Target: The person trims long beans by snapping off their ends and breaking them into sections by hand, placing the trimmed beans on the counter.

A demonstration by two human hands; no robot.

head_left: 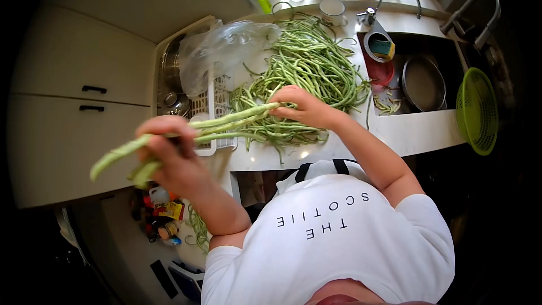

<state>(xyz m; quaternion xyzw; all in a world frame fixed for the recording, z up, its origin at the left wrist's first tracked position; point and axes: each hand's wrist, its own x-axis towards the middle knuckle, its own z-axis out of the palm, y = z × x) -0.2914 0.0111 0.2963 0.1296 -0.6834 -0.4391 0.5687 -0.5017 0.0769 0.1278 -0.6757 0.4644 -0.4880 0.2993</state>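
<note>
A few long green beans [228, 120] stretch between my two hands above the counter's front edge. My left hand [172, 147], somewhat blurred, is wrapped around them, and their thicker ends stick out past it to the left. At the other end, my right hand [302, 106] is closed, with thumb and fingers pinching the bean tips. Just beneath and behind the right hand spreads a large tangled pile of long beans [316, 56] on the white counter.
A clear plastic bag [217, 48] lies left of the pile, over a white dish rack [221, 93]. To the right, the sink holds a metal pan [423, 85], a red bowl [379, 73] and bean scraps [387, 104]. A green colander [477, 113] stands on edge beside it. A mug [332, 11] sits behind.
</note>
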